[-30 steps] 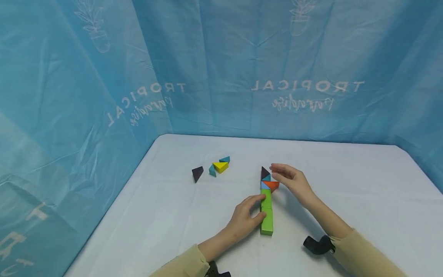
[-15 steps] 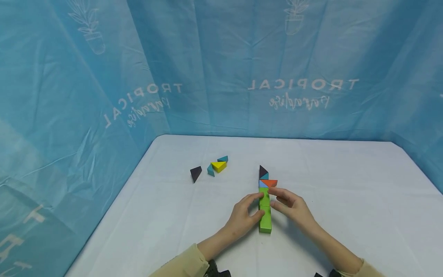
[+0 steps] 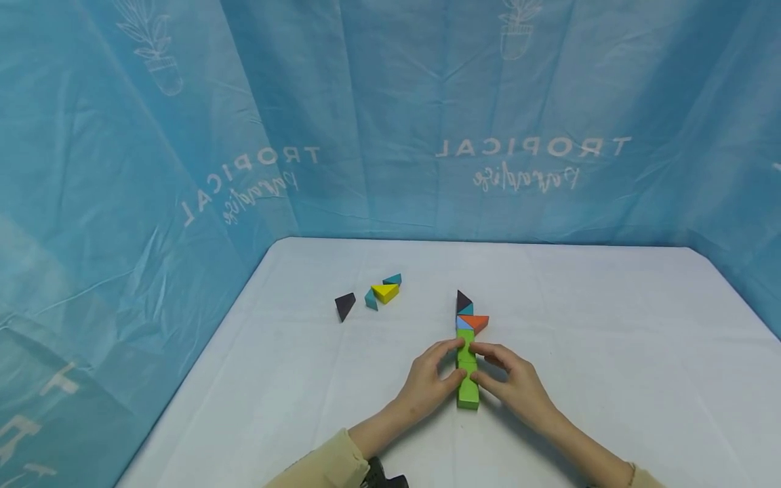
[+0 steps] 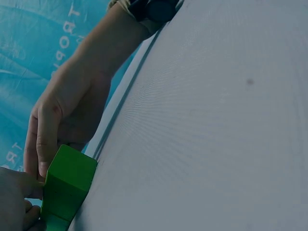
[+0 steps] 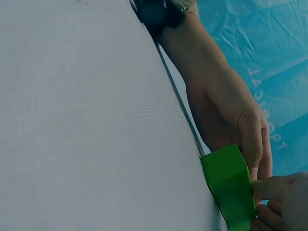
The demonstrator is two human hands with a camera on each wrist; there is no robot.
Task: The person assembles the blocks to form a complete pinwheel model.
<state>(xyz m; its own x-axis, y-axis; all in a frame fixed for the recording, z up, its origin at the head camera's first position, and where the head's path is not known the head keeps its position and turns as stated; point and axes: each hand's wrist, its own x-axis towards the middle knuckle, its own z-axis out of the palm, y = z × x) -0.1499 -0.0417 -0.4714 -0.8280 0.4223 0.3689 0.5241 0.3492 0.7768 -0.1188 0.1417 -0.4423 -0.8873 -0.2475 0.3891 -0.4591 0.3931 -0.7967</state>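
Two green blocks lie end to end in a line on the white table. My left hand (image 3: 432, 379) reaches in from the left, its index finger touching the farther green block (image 3: 466, 337) and its thumb at the nearer green block (image 3: 468, 396). From the right, my right hand (image 3: 515, 383) touches the same pair with index finger and thumb spread apart. Beyond them the row continues with a light blue triangle (image 3: 464, 324), an orange triangular block (image 3: 478, 322), a teal triangle (image 3: 467, 310) and a black triangle (image 3: 463, 301). A green end face (image 5: 224, 162) shows large in the right wrist view.
Left of the row lie a loose black piece (image 3: 344, 306), a yellow triangular block (image 3: 386, 292) and two teal pieces, one in front (image 3: 371, 299) and one behind (image 3: 393, 278). Blue printed curtains (image 3: 390, 135) stand behind and beside the white table (image 3: 579, 298).
My right hand has come from beside the far triangles back toward me to the right side of the green blocks. The left hand has stayed at the green blocks.
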